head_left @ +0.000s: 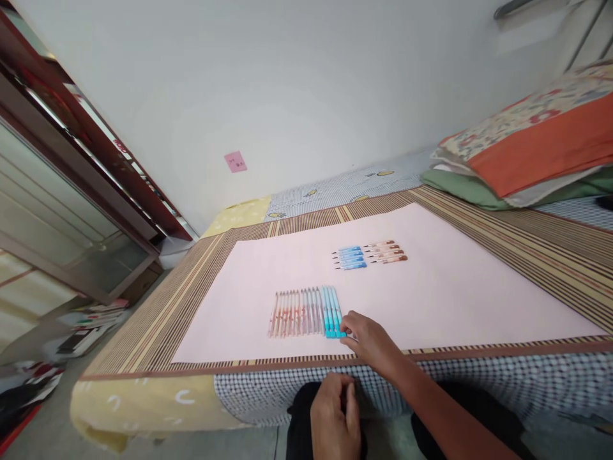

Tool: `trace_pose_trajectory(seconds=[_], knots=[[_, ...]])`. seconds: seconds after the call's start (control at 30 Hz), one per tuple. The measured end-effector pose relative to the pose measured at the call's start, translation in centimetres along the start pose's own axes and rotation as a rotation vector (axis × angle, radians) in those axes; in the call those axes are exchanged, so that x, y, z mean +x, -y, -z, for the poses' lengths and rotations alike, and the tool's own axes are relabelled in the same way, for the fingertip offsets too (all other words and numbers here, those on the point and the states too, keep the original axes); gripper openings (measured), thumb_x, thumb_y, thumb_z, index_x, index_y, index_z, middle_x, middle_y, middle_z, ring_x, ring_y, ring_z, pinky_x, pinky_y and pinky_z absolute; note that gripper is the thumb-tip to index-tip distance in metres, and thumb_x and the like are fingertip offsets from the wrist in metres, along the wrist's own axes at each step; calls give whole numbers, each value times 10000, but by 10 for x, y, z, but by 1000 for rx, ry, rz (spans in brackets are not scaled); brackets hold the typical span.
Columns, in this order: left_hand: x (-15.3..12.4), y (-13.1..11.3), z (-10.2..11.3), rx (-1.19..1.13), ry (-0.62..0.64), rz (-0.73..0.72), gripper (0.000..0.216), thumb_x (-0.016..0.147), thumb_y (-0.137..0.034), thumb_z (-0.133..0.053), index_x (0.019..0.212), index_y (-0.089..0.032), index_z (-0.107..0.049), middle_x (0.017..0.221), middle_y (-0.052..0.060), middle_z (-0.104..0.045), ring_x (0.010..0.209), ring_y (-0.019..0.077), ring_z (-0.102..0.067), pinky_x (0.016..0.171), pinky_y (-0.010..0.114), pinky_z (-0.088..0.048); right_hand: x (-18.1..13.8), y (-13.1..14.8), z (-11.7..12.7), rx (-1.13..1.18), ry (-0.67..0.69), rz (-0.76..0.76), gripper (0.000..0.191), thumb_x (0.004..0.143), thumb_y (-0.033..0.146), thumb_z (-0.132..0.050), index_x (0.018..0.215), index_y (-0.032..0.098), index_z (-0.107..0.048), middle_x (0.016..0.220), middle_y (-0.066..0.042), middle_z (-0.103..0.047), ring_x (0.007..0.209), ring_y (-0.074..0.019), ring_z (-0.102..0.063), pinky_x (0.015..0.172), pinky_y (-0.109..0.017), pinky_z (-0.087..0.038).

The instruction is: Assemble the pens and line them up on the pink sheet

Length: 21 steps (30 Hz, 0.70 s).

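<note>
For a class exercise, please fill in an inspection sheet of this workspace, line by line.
Surface: pale pink sheet on a striped mat.
Work items: pale patterned pens and turquoise pens side by side in the near row; blue pens and brown-ended pens in two farther groups.
Clutter: folded bedding at right; assorted items at lower left.
Hands: right hand at the turquoise pens' near end, contact unclear; left hand loosely curled near the mat's edge.
Cables: nothing seen.
Surroundings: white wall with pink note.
</note>
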<state>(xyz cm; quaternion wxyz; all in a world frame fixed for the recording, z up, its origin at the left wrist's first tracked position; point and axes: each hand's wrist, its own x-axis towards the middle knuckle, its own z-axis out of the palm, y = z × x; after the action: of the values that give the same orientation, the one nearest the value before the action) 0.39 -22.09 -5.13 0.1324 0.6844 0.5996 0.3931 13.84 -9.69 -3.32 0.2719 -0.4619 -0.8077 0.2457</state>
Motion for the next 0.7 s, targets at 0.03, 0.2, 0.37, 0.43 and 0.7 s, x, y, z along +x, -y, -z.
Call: trace_pose_trajectory(seconds=[0.03, 0.2, 0.37, 0.43, 0.7], knots=[[0, -1, 0, 1, 2, -2, 177, 945, -168, -459, 864, -213, -610, 733, 12, -618, 673, 147, -603, 647, 234, -436, 0, 0, -1, -15, -1, 2, 131, 792, 77, -587, 833, 201, -576, 886, -28, -608, 819, -179, -590, 737, -273, -418], [1, -3, 0, 10, 4, -12, 172, 936, -164, -468, 859, -213, -614, 738, 16, -628, 681, 153, -613, 658, 235, -450, 0, -2, -7, -79, -17, 33, 127, 826, 83, -589, 870, 201, -592, 912, -33, -603, 843, -181, -583, 754, -275, -408], [0, -5, 2, 24, 12, 3, 181, 940, -171, -463, 847, -208, -614, 725, 18, -624, 671, 155, -610, 647, 240, -446, 1, -2, -8, -131, -33, 64, 124, 842, 87, -579, 895, 198, -595, 936, -42, -595, 866, -191, -573, 764, -288, -404], [0, -6, 2, 30, 22, 10, 183, 945, -175, -457, 849, -205, -611, 729, 20, -625, 674, 154, -610, 644, 243, -442, 1, -2, -8, -138, -28, 67, 123, 845, 92, -579, 900, 200, -598, 940, -44, -594, 871, -195, -571, 769, -294, -405], [1, -6, 2, 47, 41, 19, 188, 942, -169, -453, 845, -206, -609, 733, 19, -620, 682, 156, -607, 653, 246, -433, 0, 4, -6, -152, -75, 80, 121, 826, 143, -669, 915, 191, -604, 967, -57, -575, 903, -216, -555, 802, -319, -416]])
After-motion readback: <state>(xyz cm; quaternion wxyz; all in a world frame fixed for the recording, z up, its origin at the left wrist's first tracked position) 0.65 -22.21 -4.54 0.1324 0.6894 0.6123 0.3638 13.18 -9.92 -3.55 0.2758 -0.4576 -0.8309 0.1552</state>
